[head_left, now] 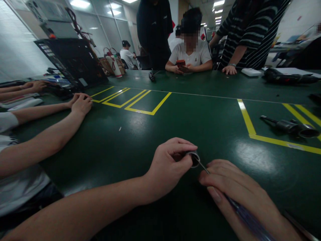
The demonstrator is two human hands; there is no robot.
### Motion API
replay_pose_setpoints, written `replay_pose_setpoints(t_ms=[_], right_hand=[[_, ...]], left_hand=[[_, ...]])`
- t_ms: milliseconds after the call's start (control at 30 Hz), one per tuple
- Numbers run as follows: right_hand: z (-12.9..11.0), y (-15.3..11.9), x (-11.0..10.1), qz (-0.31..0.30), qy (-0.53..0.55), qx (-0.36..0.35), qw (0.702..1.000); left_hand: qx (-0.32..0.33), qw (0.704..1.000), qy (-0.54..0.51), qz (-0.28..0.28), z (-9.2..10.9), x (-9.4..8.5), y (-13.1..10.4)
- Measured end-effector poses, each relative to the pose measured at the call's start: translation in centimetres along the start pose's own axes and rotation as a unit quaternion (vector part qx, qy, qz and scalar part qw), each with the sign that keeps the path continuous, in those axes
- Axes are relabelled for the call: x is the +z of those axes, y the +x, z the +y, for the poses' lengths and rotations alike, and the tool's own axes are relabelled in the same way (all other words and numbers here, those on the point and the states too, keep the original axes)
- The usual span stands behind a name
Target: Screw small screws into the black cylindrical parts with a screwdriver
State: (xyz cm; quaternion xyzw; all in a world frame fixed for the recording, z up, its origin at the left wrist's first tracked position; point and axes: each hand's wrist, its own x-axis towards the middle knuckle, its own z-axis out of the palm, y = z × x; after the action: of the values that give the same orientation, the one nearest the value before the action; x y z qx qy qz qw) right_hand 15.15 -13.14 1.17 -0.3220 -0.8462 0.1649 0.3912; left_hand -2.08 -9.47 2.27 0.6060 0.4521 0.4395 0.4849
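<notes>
My left hand is closed on a short, dark metal tube, gripping it between thumb and fingers just above the green table. Its round open end faces right. In my right hand is a screwdriver with a thin metal shaft and a bluish see-through handle. The shaft's end reaches into the tube's mouth; the tip itself is hidden. Fingers of the left hand cover most of the tube's outer side.
Dark cylindrical tool parts lie inside yellow tape on the right of the green table. At the left rest another person's hands. A black panel stands at the back left. People are across the table.
</notes>
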Motion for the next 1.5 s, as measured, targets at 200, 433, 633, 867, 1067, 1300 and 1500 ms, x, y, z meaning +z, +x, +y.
replay_pose_setpoints(t_ms=[200, 433, 633, 867, 1067, 1300, 1500], right_hand=[[0.0, -0.3, -0.3, 0.027, -0.043, -0.039, 0.998], [1.5, -0.4, 1.0, -0.016, -0.115, 0.041, 0.992], [2.6, -0.2, 1.2, -0.068, -0.133, 0.071, 0.986], [5.4, 0.7, -1.0, -0.050, -0.265, 0.112, 0.956], [9.2, 1.4, -5.7, -0.054, -0.417, 0.306, 0.854], [10.9, 0.9, -8.2, -0.034, -0.449, 0.375, 0.810], [13.2, 0.5, -13.8, 0.050, -0.493, 0.433, 0.753]], left_hand=[[0.028, 1.000, 0.008, -0.003, -1.3, -0.1, 0.4], [-0.064, 0.994, -0.074, -0.042, -2.2, 0.9, 0.4], [-0.066, 0.990, -0.077, -0.097, -2.2, 1.7, -0.2], [0.006, 0.993, 0.055, -0.108, -2.8, 1.3, -0.4], [-0.003, 0.986, 0.085, -0.142, -3.3, 0.5, -0.7], [-0.014, 0.984, 0.094, -0.148, -3.3, 0.6, -0.7], [-0.018, 0.983, 0.102, -0.153, -3.0, 0.7, -0.7]])
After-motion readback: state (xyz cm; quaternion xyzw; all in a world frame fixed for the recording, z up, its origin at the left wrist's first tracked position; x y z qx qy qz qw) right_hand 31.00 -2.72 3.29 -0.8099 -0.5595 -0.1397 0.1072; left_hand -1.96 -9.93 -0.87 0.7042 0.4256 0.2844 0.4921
